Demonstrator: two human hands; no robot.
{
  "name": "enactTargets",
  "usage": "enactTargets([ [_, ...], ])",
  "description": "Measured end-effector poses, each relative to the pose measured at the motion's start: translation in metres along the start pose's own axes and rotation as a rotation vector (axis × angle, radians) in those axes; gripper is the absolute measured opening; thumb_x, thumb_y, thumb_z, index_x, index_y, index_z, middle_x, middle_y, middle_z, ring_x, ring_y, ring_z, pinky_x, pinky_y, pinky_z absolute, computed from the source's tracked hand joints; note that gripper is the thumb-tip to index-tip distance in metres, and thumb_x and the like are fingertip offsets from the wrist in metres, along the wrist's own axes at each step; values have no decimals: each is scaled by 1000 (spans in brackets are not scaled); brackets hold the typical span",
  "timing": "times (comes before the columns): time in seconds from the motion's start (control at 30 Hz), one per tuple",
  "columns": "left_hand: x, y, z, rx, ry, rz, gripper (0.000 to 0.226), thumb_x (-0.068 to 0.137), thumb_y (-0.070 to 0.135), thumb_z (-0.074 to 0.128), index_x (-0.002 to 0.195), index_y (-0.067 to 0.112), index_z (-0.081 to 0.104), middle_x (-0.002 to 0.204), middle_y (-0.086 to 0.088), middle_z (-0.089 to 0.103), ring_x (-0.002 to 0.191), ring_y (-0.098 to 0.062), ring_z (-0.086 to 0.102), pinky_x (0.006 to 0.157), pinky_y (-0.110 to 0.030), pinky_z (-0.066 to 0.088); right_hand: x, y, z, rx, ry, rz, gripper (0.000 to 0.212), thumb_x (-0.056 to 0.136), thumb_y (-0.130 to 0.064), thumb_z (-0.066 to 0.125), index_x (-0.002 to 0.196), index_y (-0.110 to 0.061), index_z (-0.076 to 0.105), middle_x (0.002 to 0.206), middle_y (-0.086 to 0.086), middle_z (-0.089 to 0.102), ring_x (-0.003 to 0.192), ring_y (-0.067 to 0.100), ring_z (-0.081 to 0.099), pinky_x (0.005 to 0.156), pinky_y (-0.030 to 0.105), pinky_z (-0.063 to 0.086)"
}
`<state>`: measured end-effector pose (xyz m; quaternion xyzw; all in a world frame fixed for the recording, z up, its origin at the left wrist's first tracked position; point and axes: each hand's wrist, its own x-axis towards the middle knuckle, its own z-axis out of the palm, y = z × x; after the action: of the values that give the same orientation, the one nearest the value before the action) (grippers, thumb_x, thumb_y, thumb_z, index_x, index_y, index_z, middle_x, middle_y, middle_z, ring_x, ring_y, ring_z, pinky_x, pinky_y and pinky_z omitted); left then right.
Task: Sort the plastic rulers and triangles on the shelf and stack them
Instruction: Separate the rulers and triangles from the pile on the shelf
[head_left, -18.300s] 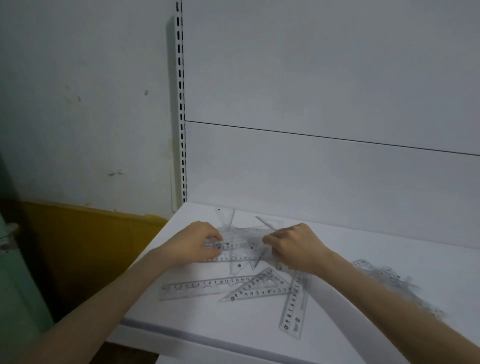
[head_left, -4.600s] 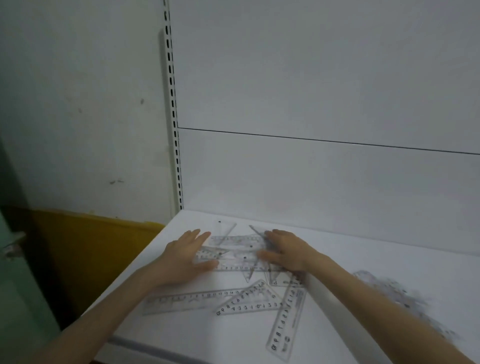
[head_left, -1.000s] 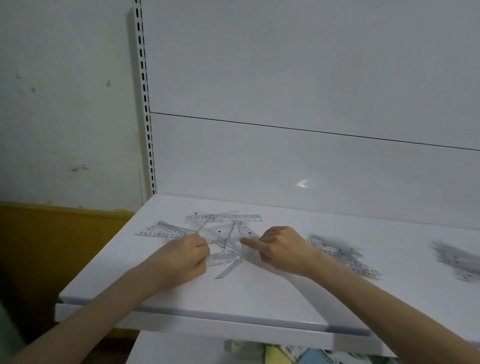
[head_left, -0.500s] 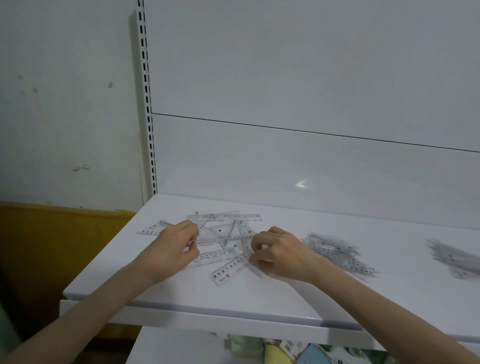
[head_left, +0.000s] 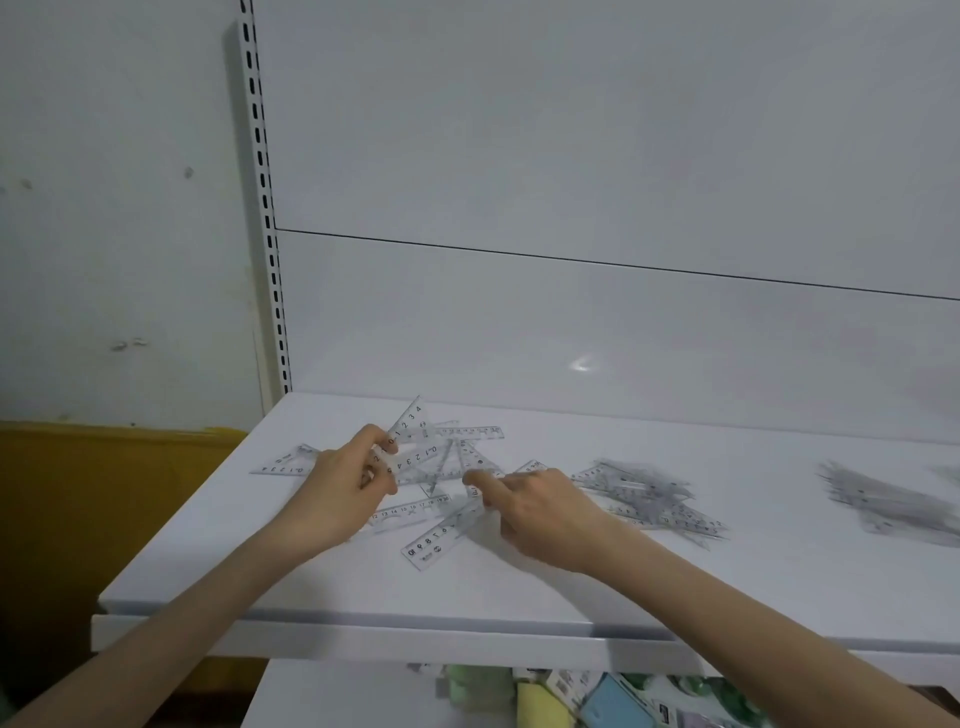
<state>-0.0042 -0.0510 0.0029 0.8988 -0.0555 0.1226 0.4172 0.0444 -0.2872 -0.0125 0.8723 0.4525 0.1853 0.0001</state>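
The white shelf (head_left: 519, 587) carried a loose heap of clear rulers and triangles (head_left: 441, 462). Left of the heap, a lone triangle (head_left: 284, 465) lay flat. Just in front of the heap, a short ruler (head_left: 441, 535) lay slanted. Right of the heap was a blurred pile (head_left: 649, 496), and farther right of the heap another blurred pile (head_left: 893, 504).

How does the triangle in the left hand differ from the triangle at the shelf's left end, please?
The held triangle is tilted up, pinched by the left hand; the left-end triangle lies flat on the shelf. The held triangle overlaps other rulers; the left-end triangle lies left of them. Both are clear, numbered plastic.
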Motion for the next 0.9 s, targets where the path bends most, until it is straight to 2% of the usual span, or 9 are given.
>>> enactTargets([
  [0.1,4,4,3,-27,22,6,16,89,10,57,100,21,53,78,-3,64,63,-21,54,47,-18,40,-2,4,-4,34,220,35,37,67,3,62,101,-12,66,78,-1,68,63,23,65,41,29,48],
  [0.17,8,7,7,-10,37,16,18,85,17,67,96,21,53,74,-2,61,55,-10,48,47,-13,38,-6,7,-13,268,305,180,25,76,0,61,95,-13,71,81,-1,71,68,19,67,53,33,55],
  [0.27,15,13,16,8,27,18,24,79,24,75,93,18,55,66,0,57,52,-7,46,49,-12,37,-18,16,-32,881,255,562,16,86,1,61,93,-9,71,81,4,73,76,13,71,74,28,56],
  [0.33,21,20,26,0,0,20,25,79,28,75,89,18,55,63,0,53,51,-9,44,50,-15,38,-31,23,-43,1170,242,692,12,88,4,60,92,-5,68,79,11,72,77,20,72,69,32,57],
  [0.43,33,33,45,0,-32,58,27,79,36,73,86,19,53,55,4,46,44,-5,38,48,-17,33,-55,30,-57,1310,263,789,10,91,2,58,97,-1,66,83,18,72,81,28,72,62,33,57],
  [0.53,45,53,69,5,-82,91,27,81,36,71,88,18,52,56,4,47,46,-7,41,44,-15,30,-82,38,-64,1321,316,861,11,93,-1,57,99,0,66,84,18,72,78,28,72,60,31,56],
  [0.63,55,74,98,-17,-112,118,30,80,27,72,93,15,48,60,1,49,52,-12,44,47,-22,33,-115,47,-70,1234,375,922,15,92,-2,58,104,1,67,82,14,71,70,19,67,57,27,52],
  [0.77,61,100,137,18,-125,170,32,79,18,67,97,15,41,66,-6,54,62,-23,45,52,-30,33,-164,60,-75,980,394,1060,18,92,-6,59,106,-9,69,82,5,69,64,9,61,56,24,47],
  [0.9,63,114,154,83,-66,210,33,77,21,71,100,14,48,73,-3,51,69,-26,48,54,-30,30,-184,82,-72,668,304,1089,25,90,-10,59,112,-21,65,88,-5,68,65,1,64,60,16,46],
])
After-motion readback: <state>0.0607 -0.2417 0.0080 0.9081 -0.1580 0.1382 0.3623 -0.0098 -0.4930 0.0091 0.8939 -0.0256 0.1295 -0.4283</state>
